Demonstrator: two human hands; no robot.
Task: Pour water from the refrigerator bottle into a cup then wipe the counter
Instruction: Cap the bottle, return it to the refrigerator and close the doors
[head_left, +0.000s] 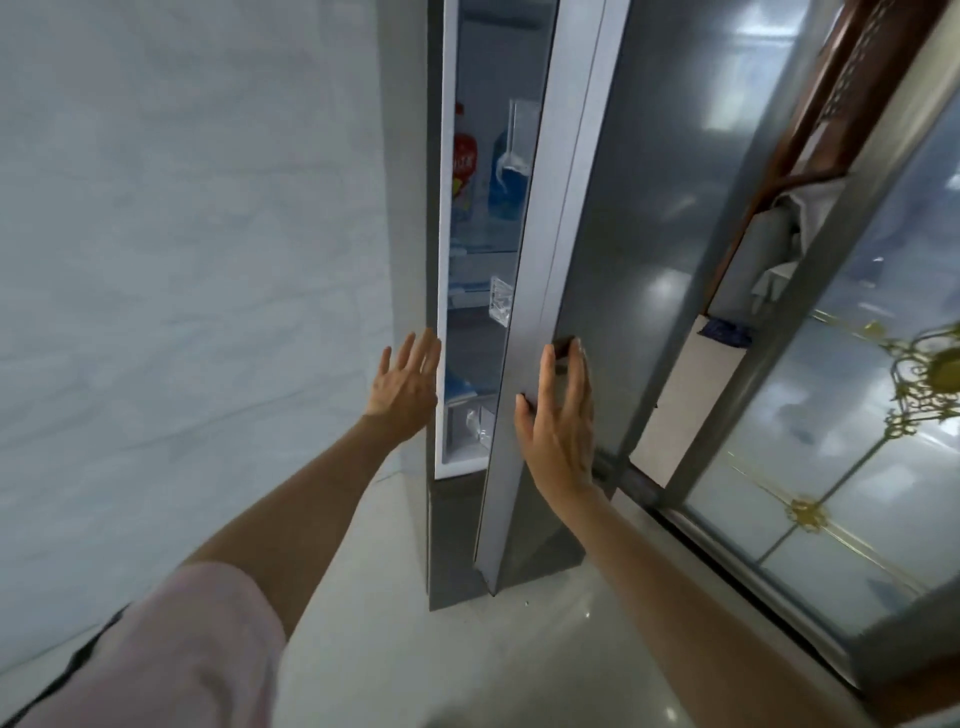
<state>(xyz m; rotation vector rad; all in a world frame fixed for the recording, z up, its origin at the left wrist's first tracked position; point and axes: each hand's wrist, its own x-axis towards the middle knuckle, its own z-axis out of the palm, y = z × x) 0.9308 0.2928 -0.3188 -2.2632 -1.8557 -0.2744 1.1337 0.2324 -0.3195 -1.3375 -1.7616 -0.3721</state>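
At the fridge's edge, my right hand (558, 415) lies flat on the smooth grey metal refrigerator door (623, 260), fingers straight and the fingertips (575, 349) hooked just over its recessed dark handle notch (563, 345), thumb on the door's pale side edge. That spread grip looks meant to swing the door wider, since it stands only partly ajar. My left hand (408, 379) is open too, fingers splayed and relaxed, holding nothing, right beside the white inner frame of the cabinet (441, 312), whether touching it I can't tell. I'd say it's poised to steady the cabinet or reach into the gap.

Through the narrow opening I can see the cool-lit interior: a red-capped plastic bottle with a red and yellow label (464, 156) standing upright on a shelf, and next to it a blue carton or bottle (506, 176), half hidden behind a clear plastic shelf guard (519, 130). Which one carries the water I can't say from this angle; neither is in hand yet. Lower down, clear moulded shelf clips (500, 306) catch the light.

Left of me is a pale, matte marbled wall (182, 234); underfoot a glossy light tiled floor (415, 649). To the right, a frosted glass sliding door with gold ornament (831, 467) in a grey metal frame. No cup or counter in sight.
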